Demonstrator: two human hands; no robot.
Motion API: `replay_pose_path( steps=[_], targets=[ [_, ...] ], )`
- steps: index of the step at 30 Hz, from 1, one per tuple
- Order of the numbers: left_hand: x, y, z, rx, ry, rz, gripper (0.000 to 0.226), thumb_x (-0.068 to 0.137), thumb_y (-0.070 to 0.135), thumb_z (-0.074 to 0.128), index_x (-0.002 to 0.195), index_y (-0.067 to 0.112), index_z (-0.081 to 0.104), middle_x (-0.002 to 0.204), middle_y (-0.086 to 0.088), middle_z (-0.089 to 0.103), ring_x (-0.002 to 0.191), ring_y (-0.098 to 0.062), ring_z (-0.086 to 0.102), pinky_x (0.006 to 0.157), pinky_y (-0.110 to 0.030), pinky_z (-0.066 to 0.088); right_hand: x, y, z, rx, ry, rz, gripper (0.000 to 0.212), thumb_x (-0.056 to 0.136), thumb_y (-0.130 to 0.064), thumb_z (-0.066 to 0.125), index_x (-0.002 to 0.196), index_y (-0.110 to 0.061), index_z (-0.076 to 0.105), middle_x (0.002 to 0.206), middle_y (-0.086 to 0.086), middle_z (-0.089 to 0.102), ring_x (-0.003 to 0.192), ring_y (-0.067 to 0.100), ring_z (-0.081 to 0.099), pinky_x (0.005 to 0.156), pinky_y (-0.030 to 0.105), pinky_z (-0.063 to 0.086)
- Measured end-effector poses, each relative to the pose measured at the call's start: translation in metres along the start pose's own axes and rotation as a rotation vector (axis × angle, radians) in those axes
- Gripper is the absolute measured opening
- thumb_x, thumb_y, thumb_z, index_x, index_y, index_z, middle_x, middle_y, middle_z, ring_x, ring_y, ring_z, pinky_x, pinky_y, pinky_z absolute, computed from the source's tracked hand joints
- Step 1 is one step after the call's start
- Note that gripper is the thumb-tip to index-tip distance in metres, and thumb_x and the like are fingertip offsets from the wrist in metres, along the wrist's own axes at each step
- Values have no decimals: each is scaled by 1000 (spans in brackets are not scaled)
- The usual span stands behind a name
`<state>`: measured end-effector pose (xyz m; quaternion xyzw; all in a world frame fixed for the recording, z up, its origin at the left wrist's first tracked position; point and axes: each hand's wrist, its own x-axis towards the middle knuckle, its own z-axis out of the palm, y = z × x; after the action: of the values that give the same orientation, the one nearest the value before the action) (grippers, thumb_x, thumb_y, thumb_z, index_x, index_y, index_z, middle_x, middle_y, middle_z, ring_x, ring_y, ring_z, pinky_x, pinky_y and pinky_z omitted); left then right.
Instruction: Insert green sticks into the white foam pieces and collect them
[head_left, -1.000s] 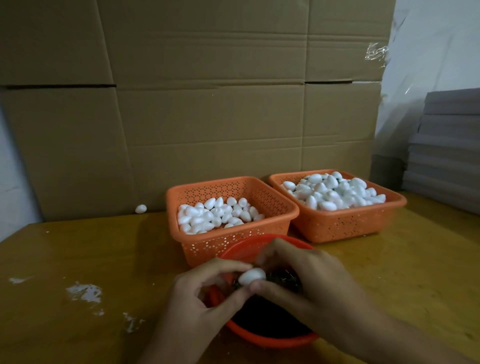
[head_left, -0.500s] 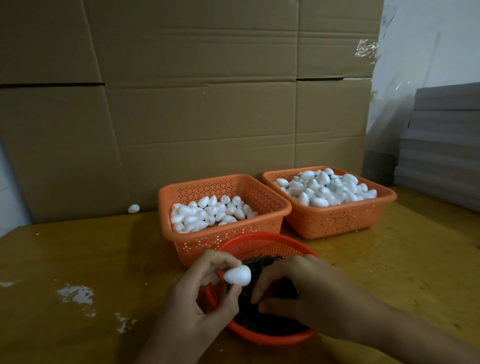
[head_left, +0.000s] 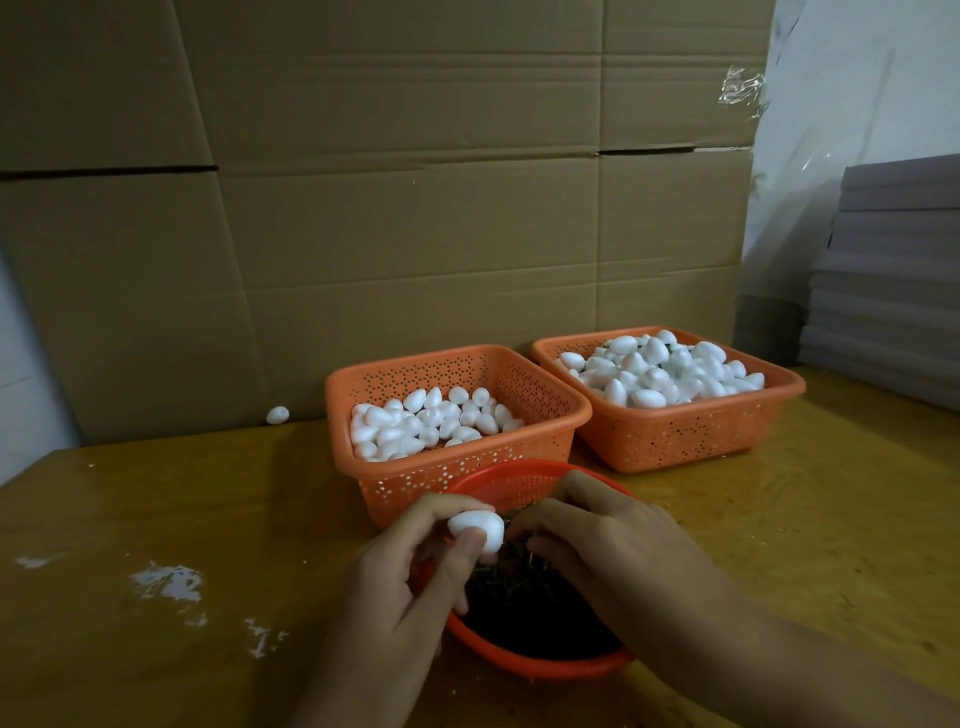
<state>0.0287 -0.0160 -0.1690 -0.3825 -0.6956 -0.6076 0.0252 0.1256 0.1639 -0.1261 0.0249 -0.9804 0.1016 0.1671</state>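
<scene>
While the left hand (head_left: 410, 577) is pinching a white foam piece (head_left: 477, 534) between its fingers above the round red basket (head_left: 519, 660), the right hand (head_left: 608, 551) is working among the green sticks (head_left: 519, 592), fingers curled. Whether they are holding a stick cannot be told. Stick selection appears to be in hand. Insertion is calling for aligning one tip squarely with the foam.

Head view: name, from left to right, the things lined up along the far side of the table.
loose foam piece → left orange basket, partly filled with foam pieces → right orange basket, heaped with foam pieces → stack of grey boards
</scene>
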Motion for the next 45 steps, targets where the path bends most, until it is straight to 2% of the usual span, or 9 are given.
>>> replay_pose_path(
  steps=[4,7,10,16,20,23,26,39,45],
  targets=[
    [3,4,1,-51,-39,-59,33,86,68,54,94,40,71,88,3,74,63,-9,63,47,-25,49,0,3,-2,14,19,13,26,107,-42,41,124,-41,62,116,-18,49,104,6,55,86,24,45],
    [5,8,1,-14,-62,-91,31,95,69,56,90,41,70,84,7,74,65,-1,63,52,-21,49,1,6,-1,113,33,-9,12,104,-37,56,109,-39,66,108,-20,55,102,4,56,85,27,47],
    [5,13,3,22,-103,-118,28,84,68,52,92,46,69,85,13,74,73,4,65,55,-14,47,2,10,1,251,55,-4,4,97,-32,69,99,-35,71,97,-20,65,96,1,61,83,30,50],
    [-2,17,8,-40,-39,-119,21,84,60,56,96,50,69,86,12,75,74,4,64,56,-13,46,7,17,-3,646,30,89,12,93,-13,75,96,-25,75,88,-3,73,71,16,73,66,30,61],
    [-14,13,9,-36,-12,-116,11,96,58,60,106,58,65,94,16,77,79,0,67,60,-16,48,10,22,-12,899,-55,144,17,89,2,74,102,-10,74,94,9,77,83,23,76,74,28,62],
    [-17,10,10,-36,22,-89,23,87,53,61,109,59,65,101,15,77,81,-6,67,59,-21,48,10,24,-13,1054,-57,205,21,90,5,71,105,-8,74,98,9,79,95,22,77,81,26,62],
    [-16,8,12,-40,45,-79,17,94,55,64,111,57,65,108,18,75,86,-5,68,59,-25,49,12,26,-13,1141,-74,248,27,94,10,64,112,-8,73,105,9,80,102,22,77,86,24,61],
    [-13,1,7,-31,43,-69,29,76,56,68,104,54,65,110,22,75,95,-4,73,63,-26,46,10,20,-12,1209,-30,217,33,91,12,65,117,-6,71,106,9,80,102,22,78,83,21,61],
    [-13,-1,7,-36,36,-77,20,88,50,75,107,51,67,110,20,76,93,-3,72,63,-30,46,7,18,-9,914,9,135,26,86,4,74,108,-10,76,99,-2,82,94,13,78,84,18,59]
  ],
)
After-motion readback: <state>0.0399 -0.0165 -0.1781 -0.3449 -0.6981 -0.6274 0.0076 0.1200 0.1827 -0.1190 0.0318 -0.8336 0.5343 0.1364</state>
